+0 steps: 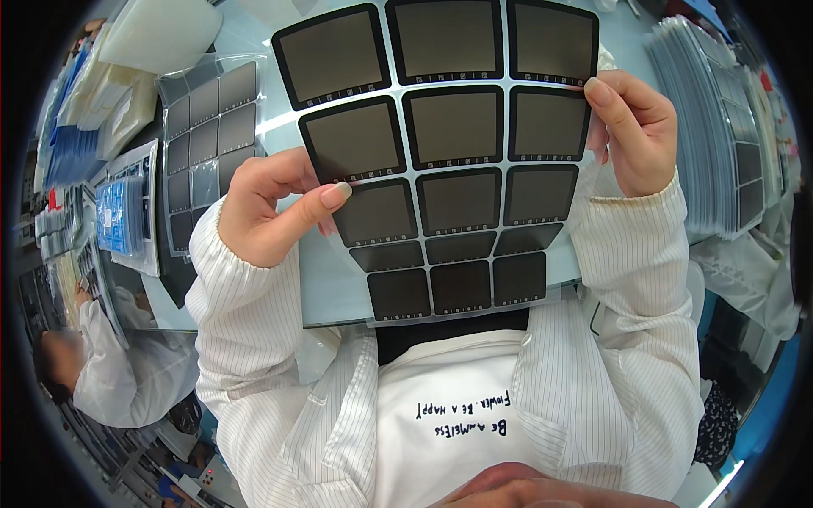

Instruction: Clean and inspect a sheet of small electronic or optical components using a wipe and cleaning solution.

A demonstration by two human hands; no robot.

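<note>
A clear plastic sheet of dark rectangular panels (pixel 453 127) is held up in front of me, above the table. The panels have black borders and stand in rows of three. My left hand (pixel 275 207) pinches the sheet's left edge, thumb on top. My right hand (pixel 631 127) grips the right edge higher up, its thumb on the face and its other fingers behind. Toward my body the sheet bends, and its lowest row hangs by the table edge. The fingers behind the sheet are mostly hidden.
Left on the table lies a similar sheet of panels (pixel 207 127), near a blue plastic-wrapped pack (pixel 120 216) and a pile of translucent bags (pixel 161 34). A tall stack of clear sheets (pixel 703 127) stands at the right. Another person (pixel 127 364) sits at the lower left.
</note>
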